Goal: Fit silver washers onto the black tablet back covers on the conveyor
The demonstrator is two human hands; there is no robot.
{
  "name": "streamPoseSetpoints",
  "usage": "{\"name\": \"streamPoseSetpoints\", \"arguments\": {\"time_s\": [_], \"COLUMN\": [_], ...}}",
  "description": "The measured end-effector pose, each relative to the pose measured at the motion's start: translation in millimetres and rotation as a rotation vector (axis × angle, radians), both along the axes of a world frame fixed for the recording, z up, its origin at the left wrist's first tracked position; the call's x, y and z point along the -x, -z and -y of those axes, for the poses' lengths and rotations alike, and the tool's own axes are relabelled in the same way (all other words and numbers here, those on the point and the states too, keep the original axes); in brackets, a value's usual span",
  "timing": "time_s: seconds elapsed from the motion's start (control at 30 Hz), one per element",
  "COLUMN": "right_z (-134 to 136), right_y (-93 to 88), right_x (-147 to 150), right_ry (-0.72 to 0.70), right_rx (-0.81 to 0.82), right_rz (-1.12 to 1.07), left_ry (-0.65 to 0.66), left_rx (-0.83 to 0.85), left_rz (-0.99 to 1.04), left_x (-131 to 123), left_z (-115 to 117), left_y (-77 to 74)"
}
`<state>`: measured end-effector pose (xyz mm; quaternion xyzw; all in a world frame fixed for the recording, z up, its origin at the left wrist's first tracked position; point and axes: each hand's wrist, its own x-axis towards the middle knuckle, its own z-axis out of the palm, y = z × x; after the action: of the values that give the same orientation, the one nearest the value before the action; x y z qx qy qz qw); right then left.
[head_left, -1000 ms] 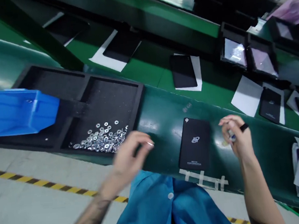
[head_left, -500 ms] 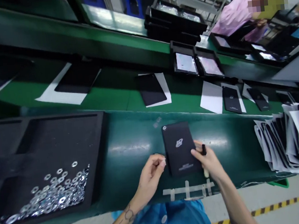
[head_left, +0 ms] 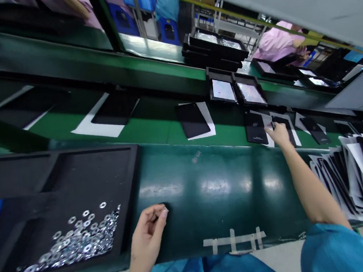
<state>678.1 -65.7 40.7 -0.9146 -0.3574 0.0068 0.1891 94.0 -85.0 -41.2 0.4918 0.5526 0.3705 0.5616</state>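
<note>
My left hand (head_left: 150, 229) hovers over the front of the dark green table (head_left: 186, 195), thumb and index finger pinched on a tiny pale piece too small to name. Left of it, a black tray (head_left: 89, 173) holds a heap of shiny metal rings (head_left: 82, 242). Out to the right, my right hand (head_left: 278, 134) is over the green back strip, its fingers closed round a small dark object, only partly visible. Beside its fingertips lies a black panel (head_left: 255, 127) on white paper. Another black panel (head_left: 284, 122) is partly under the hand.
Several black panels on white sheets line the green strip (head_left: 158, 131), one at its middle (head_left: 194, 120). A stack of sheets and panels (head_left: 347, 176) stands at the right. Boxes with bright screens (head_left: 223, 90) sit behind. A person in pink (head_left: 275, 41) is at the back right.
The black panel that was in my right hand now lies on the back strip, and that hand has moved away to the right. My left hand has shifted left and down, still pinched.
</note>
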Motion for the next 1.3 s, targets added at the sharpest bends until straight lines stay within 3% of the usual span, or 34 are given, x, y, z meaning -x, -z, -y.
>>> {"name": "streamPoseSetpoints", "arguments": {"time_s": [0.13,0.2,0.33,0.5,0.6,0.7,0.8,0.87,0.93,1.03,1.1,1.2,1.3], "right_z": [-77,-116,-171,-187,-161,-100,-25,17,47,72,80,84,75], "right_y": [31.3,40.3,41.9,21.9,-6.2,-51.1,-95.5,-106.9,-96.3,-53.6,-26.5,-6.4,3.3], "right_x": [83,130,184,187,178,175,190,214,246,294,311,300,251], "right_ry": [-0.410,-0.513,-0.443,-0.400,-0.461,-0.624,-0.698,-0.753,-0.868,-1.080,-1.179,-1.141,-0.836], "right_rx": [-0.100,-0.093,0.151,0.231,0.066,-0.219,-0.100,0.056,0.231,0.466,0.531,0.363,0.014], "right_rz": [-0.139,-0.145,-0.133,-0.171,-0.178,-0.151,-0.084,-0.010,0.034,0.007,-0.053,-0.299,-0.808], "left_ry": [0.091,0.164,0.220,0.209,0.236,0.293,0.326,0.358,0.392,0.447,0.477,0.544,0.645], "left_rx": [-0.165,-0.247,-0.404,-0.473,-0.446,-0.417,-0.398,-0.397,-0.406,-0.409,-0.373,-0.327,-0.341], "left_rz": [-0.074,-0.118,-0.175,-0.155,-0.123,-0.102,-0.095,-0.102,-0.126,-0.189,-0.234,-0.293,-0.340], "left_x": [-4,-5,-3,1,2,4,2,-1,-6,-16,-27,-50,-80], "left_z": [0,0,0,0,1,3,1,-4,-12,-29,-39,-53,-69], "left_y": [0.4,0.6,9.8,23.1,22.9,20.0,16.7,13.4,7.9,-5.2,-15.5,-27.4,-31.1]}}
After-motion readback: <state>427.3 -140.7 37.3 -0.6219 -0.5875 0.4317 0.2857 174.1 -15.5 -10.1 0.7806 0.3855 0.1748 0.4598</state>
